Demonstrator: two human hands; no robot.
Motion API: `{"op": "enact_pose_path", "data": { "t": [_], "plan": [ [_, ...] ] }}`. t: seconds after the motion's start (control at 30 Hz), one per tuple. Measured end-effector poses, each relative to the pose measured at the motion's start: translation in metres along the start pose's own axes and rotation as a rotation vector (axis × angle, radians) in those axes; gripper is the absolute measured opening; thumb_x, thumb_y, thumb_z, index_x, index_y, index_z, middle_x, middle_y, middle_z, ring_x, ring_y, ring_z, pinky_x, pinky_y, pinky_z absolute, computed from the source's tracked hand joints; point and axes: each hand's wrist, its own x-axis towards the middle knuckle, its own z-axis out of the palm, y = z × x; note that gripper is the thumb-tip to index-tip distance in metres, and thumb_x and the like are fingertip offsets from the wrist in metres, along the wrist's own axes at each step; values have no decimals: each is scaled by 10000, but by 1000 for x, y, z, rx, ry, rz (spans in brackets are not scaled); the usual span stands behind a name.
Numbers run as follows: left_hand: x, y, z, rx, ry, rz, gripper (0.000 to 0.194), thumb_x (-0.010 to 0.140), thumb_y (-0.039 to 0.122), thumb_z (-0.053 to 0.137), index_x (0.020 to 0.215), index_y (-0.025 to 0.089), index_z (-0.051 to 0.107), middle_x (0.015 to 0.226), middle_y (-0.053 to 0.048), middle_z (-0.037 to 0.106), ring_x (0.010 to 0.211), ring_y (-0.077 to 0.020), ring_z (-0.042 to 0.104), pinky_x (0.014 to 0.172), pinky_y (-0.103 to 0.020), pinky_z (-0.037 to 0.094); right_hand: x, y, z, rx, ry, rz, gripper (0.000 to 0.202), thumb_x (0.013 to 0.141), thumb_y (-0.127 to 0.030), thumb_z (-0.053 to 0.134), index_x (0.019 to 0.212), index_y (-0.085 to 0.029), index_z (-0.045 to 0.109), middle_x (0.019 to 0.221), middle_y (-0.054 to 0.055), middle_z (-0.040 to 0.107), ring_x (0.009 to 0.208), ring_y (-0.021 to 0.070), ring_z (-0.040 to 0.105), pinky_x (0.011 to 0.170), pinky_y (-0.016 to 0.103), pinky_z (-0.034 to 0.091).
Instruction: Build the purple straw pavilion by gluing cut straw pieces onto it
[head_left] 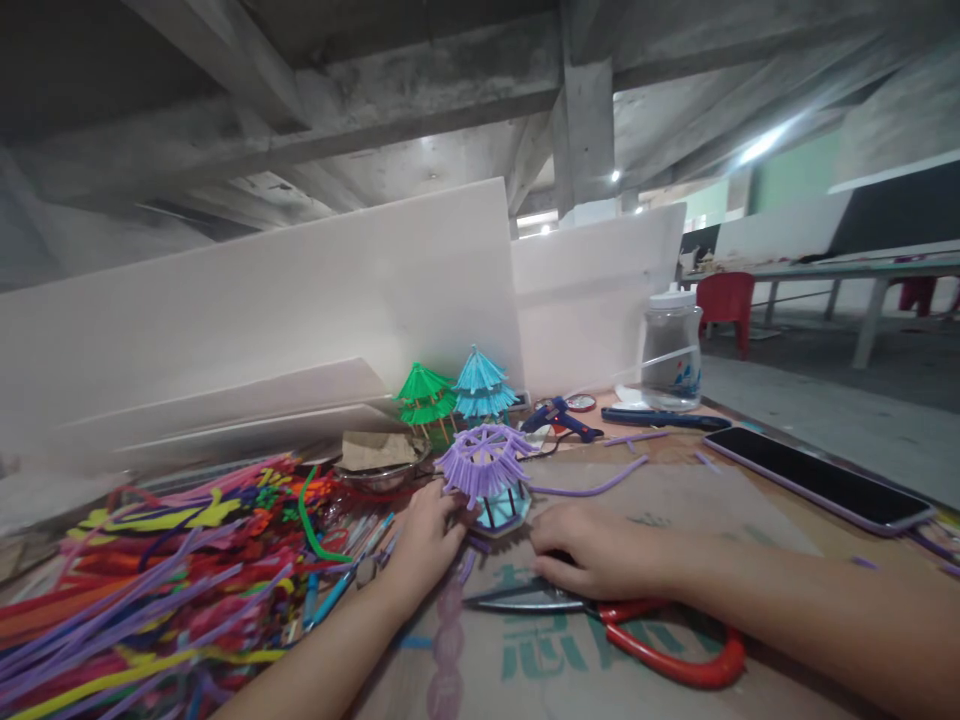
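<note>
A small pavilion (486, 462) with a purple pipe-cleaner roof, dark posts and a light blue base stands at the centre. My left hand (429, 535) is at its left side, fingers bent against the base and roof edge; what they grip is partly hidden. To the right of the base, my right hand (574, 548) rests on the table with its fingers curled under, and their tips are hidden. Red-handled scissors (675, 650) lie just below that hand. A purple pipe cleaner (592, 490) stretches right from the pavilion.
Colourful pipe cleaners (165, 570) heap at the left. Behind stand green (426, 395) and blue (482, 383) model roofs, a glue gun (562, 418) and a clear jug (670, 350). A phone (817, 478) lies at the right. White boards (375, 290) rise behind.
</note>
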Motion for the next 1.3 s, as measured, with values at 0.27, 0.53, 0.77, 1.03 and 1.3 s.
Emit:
{"op": "enact_pose_path", "data": {
  "t": [0.27,0.53,0.77,1.03,1.3],
  "plan": [
    [3,-8,4,-21,65,-79,442,789,112,505,1199,189,652,1213,-99,670,1183,-259,583,1066,-413,432,0,2,2,3,-2,6,215,915,-265,517,765,-166,635,758,35,657,674,130,520,641,231,372],
    [1,8,-3,39,-20,-180,345,866,388,565,1117,168,652,1178,-130,662,1122,-301,605,987,-444,459,-1,-1,-1,-42,-17,-12,234,934,-268,495,796,-161,652,774,51,668,683,142,540,635,247,380],
    [2,9,-4,72,-68,-192,216,892,318,542,934,156,679,1002,-112,701,954,-268,640,838,-376,463,-3,2,6,-217,72,-154,284,959,-275,443,812,-153,652,790,81,651,724,170,534,664,284,394],
    [2,11,-5,145,-83,-222,237,909,349,542,923,152,673,947,-106,696,930,-272,629,799,-358,437,-2,0,0,-74,39,-52,234,954,-258,471,846,-156,652,867,76,654,775,167,559,710,270,431],
    [2,8,-5,20,-56,-228,237,862,344,568,953,156,679,948,-86,710,908,-246,642,804,-343,469,0,0,-1,38,22,27,203,940,-257,503,882,-157,669,889,72,664,798,169,574,730,267,444]
  ]
}}
